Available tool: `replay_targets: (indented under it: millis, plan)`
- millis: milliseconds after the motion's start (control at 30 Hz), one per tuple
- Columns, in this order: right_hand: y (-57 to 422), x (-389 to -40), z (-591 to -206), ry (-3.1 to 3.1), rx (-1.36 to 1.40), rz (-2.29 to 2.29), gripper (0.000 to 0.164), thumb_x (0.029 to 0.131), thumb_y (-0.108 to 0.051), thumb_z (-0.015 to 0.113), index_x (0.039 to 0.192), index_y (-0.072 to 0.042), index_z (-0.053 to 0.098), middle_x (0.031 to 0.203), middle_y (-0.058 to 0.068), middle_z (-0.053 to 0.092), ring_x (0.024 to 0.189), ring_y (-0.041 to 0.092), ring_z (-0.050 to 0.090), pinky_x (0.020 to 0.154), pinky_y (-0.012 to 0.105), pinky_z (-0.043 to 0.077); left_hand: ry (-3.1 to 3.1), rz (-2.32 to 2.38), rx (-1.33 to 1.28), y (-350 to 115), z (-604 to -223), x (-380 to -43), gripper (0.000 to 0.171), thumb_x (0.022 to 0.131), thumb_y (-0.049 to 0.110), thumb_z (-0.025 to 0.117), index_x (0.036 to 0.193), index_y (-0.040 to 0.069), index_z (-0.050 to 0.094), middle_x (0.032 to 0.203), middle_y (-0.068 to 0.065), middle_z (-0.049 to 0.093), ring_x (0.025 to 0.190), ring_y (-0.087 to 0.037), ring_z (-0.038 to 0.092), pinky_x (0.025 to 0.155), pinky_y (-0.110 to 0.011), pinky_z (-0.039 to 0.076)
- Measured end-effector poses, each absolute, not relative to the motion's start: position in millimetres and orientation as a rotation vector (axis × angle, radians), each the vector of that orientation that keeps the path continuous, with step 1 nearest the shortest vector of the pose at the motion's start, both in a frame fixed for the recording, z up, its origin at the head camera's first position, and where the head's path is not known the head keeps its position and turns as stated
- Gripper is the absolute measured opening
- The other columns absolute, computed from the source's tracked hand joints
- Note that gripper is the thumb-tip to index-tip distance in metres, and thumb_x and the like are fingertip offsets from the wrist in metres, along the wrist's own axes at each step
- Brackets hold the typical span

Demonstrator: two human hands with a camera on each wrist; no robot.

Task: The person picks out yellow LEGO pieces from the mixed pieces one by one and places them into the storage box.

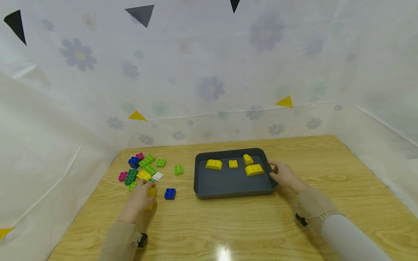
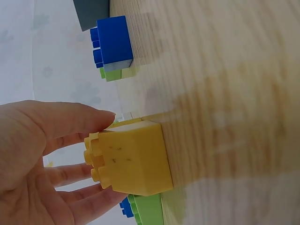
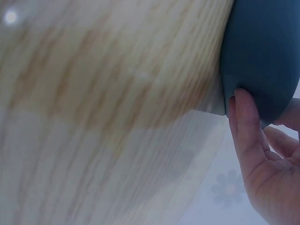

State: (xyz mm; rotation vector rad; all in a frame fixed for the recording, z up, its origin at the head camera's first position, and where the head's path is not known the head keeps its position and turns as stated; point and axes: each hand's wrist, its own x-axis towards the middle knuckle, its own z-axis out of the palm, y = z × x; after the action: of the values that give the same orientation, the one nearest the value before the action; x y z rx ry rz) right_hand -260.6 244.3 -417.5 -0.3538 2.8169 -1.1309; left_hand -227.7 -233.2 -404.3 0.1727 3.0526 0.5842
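Observation:
In the head view my left hand (image 1: 141, 197) is at the near side of a brick pile, with thumb and fingers around a yellow toy brick (image 1: 151, 194). The left wrist view shows this yellow brick (image 2: 136, 159) on the table, its studs toward the palm, the thumb at one end and fingers at the other. My right hand (image 1: 285, 175) holds the right wall of a dark grey tray (image 1: 235, 195). Seen from the right wrist, a fingertip presses the tray's outer wall (image 3: 258, 56). Inside the tray lie several yellow bricks, among them a curved one (image 1: 213, 164).
Loose bricks lie left of the tray: a dark green one (image 1: 131, 177), a white one (image 1: 157, 176), a magenta one (image 1: 122, 176) and several lime ones. A blue brick (image 1: 170, 194) sits between the left hand and the tray. A flowered curtain (image 1: 209, 87) hangs behind the table.

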Motion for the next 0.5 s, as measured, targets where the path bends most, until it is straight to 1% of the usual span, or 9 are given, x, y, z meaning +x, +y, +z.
replay_targets:
  millis: [167,367,500]
  plan:
    - [244.5,-260.3,-417.1,2.809,-0.352,-1.136,0.051,0.087,0.005,0.05,0.134,0.015,0.032,0.084,0.018,0.053,0.06,0.018,0.045,0.052,0.03,0.04,3.05,0.587,0.139,-232.5,-403.1,-229.2,0.028,0.081,0.0,0.062,0.108,-0.003,0.058,0.115,-0.028,0.04,0.088,-0.033,0.049,0.076,-0.047,0.047]
    - [244.1,-260.2,-416.7,2.807,-0.343,-1.135,0.051,0.087,0.005,0.051,0.134,0.015,0.032,0.083,0.017,0.053,0.059,0.018,0.045,0.052,0.03,0.04,3.033,0.548,0.081,-230.6,-401.9,-231.5,0.024,0.083,0.0,0.06,0.107,-0.001,0.059,0.115,-0.027,0.044,0.09,-0.031,0.048,0.08,-0.049,0.046]
    - [243.6,-261.4,-417.0,2.812,-0.339,-1.13,0.051,0.087,0.005,0.051,0.134,0.015,0.032,0.081,0.017,0.052,0.057,0.017,0.045,0.051,0.03,0.04,3.043,0.512,0.093,-229.3,-400.7,-232.4,0.021,0.082,0.0,0.062,0.103,-0.001,0.06,0.109,-0.024,0.048,0.088,-0.029,0.049,0.081,-0.048,0.046]
